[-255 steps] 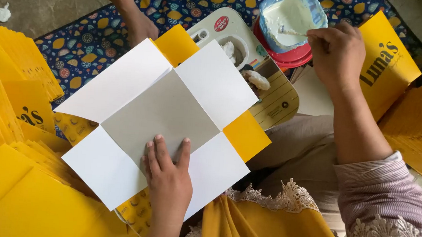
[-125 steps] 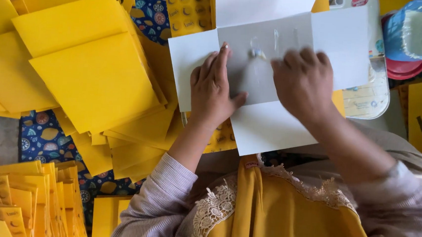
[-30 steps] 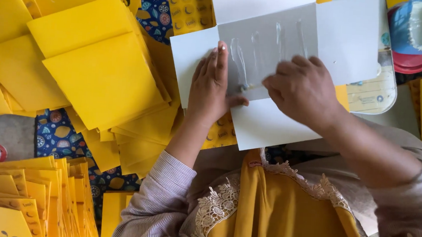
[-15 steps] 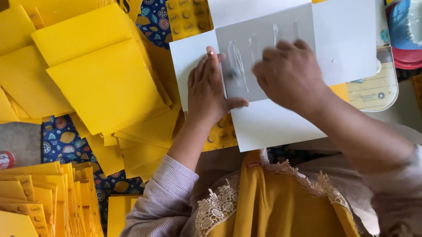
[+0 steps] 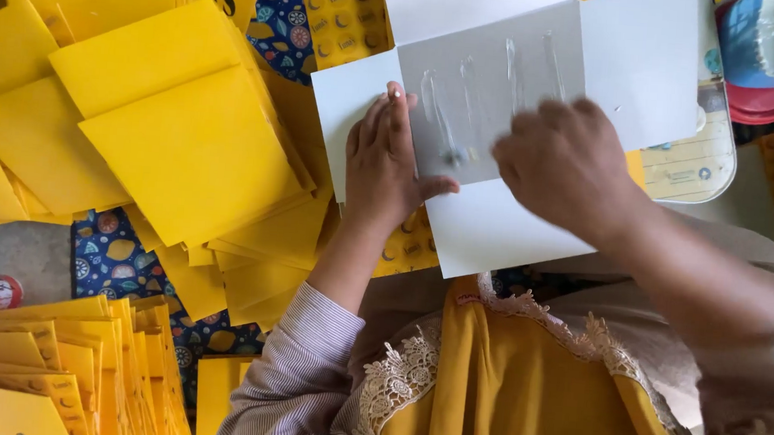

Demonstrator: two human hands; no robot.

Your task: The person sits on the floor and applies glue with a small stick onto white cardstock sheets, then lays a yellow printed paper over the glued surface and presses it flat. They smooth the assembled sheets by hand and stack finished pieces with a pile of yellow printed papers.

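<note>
Two hands rest on an unfolded white card (image 5: 495,234) with a grey centre panel streaked with wet glue lines. The left hand (image 5: 389,168) lies flat, fingers together, pressing the card's left flap. The right hand (image 5: 565,166) is loosely curled over the grey panel; whether it holds anything cannot be told. Yellow sheets (image 5: 174,139) are piled to the left on a patterned cloth (image 5: 112,257).

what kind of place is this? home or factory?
Likely a home or small workshop doing hand packaging on the floor: stacks of flat yellow card blanks lie on a patterned cloth, and the left hand steadies an unfolded box blank streaked with glue.
</note>
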